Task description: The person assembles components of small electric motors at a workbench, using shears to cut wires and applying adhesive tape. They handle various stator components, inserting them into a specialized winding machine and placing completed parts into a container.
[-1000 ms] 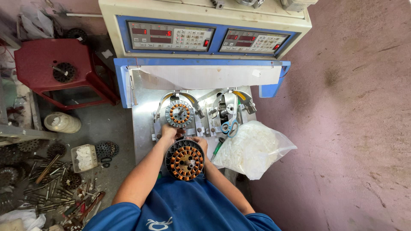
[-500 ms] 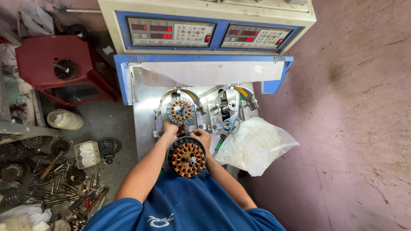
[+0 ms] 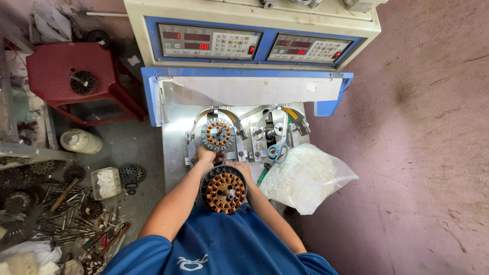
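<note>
A round stator [image 3: 223,189] with copper windings and a dark toothed rim rests close to my body at the front of the metal machine table [image 3: 174,147]. My left hand [image 3: 206,155] grips its far left edge, and my right hand [image 3: 242,168] holds its far right edge. Just beyond my hands, a second copper-wound stator [image 3: 217,134] sits clamped in the left winding station. The right winding station [image 3: 278,127] carries no stator.
Blue-handled scissors [image 3: 276,150] hang by the right station. A clear bag of white pieces [image 3: 306,177] lies at the right. The control panel [image 3: 253,47] stands behind. A red stool [image 3: 71,81], a white roll [image 3: 80,141] and scattered stators and tools [image 3: 61,203] cover the floor at left.
The view has shifted slightly. My hands stay on the near stator, which has barely moved.
</note>
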